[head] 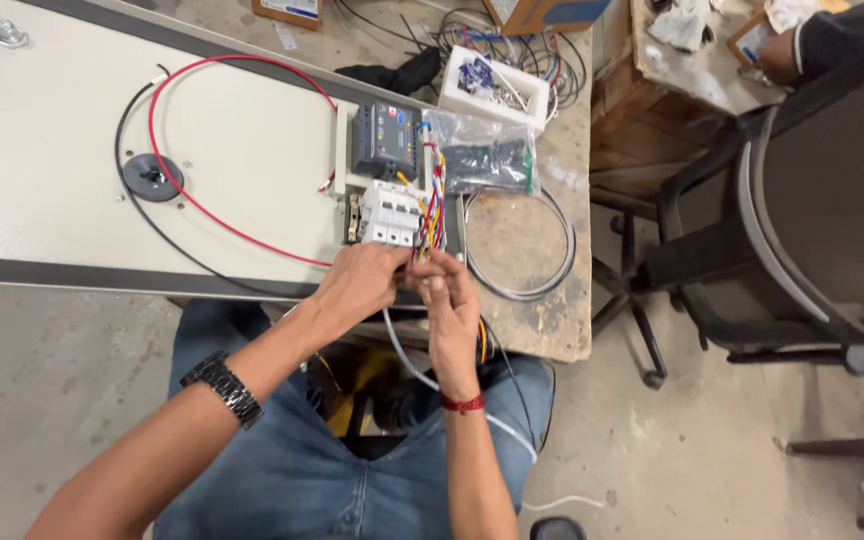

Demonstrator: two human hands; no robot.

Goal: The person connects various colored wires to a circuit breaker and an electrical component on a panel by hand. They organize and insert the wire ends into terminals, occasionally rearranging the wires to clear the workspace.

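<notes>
Both hands, left [360, 285] and right [449, 300], are pinching fingers shut on thin coloured wires [432, 215] just below the white breaker [390, 215]; light and floppy, these probably need gripping near their ends.

One head cam only, worn by the seated person, looking steeply down over lap & forearms at the workbench edge [552, 345]. Close range; hands sit mid-frame. Floor & an office chair [782, 230] fill the right side. No 2nd view to overlap.

black office chair [752, 220], cable-tie bag [487, 160], cardboard box [542, 12]
</notes>
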